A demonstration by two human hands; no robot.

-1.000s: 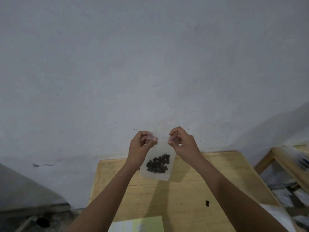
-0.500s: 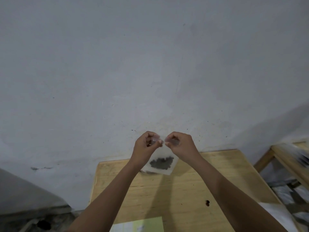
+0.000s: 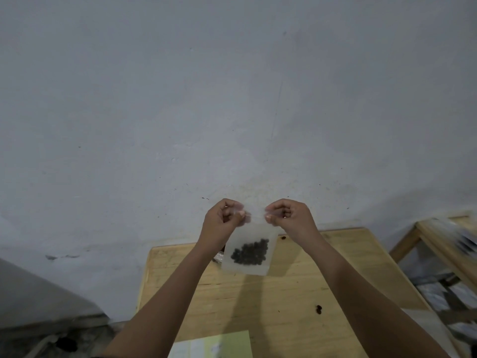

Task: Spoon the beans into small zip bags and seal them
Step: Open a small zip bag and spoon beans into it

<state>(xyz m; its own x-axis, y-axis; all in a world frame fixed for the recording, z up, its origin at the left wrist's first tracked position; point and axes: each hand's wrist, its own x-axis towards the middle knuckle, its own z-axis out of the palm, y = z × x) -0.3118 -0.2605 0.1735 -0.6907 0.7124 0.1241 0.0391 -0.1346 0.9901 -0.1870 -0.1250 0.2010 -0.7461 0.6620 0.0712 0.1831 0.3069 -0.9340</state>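
A small clear zip bag (image 3: 251,235) hangs in the air above the far end of the wooden table (image 3: 296,288). Dark beans (image 3: 250,251) lie heaped in its lower half. My left hand (image 3: 222,223) pinches the bag's top left corner between thumb and fingers. My right hand (image 3: 290,218) pinches the top right corner the same way. The top strip of the bag stretches between the two hands. Two loose dark beans (image 3: 319,309) lie on the table to the right of my right forearm.
A pale green and white sheet (image 3: 216,344) lies at the near edge of the table. A grey wall rises right behind the table. A second wooden frame (image 3: 438,241) with blurred packets stands to the right. Something small shows on the table behind my left wrist.
My hands have moved apart along the top of the bag. The bag has swung down from a tilted position and now hangs flatter, facing me.
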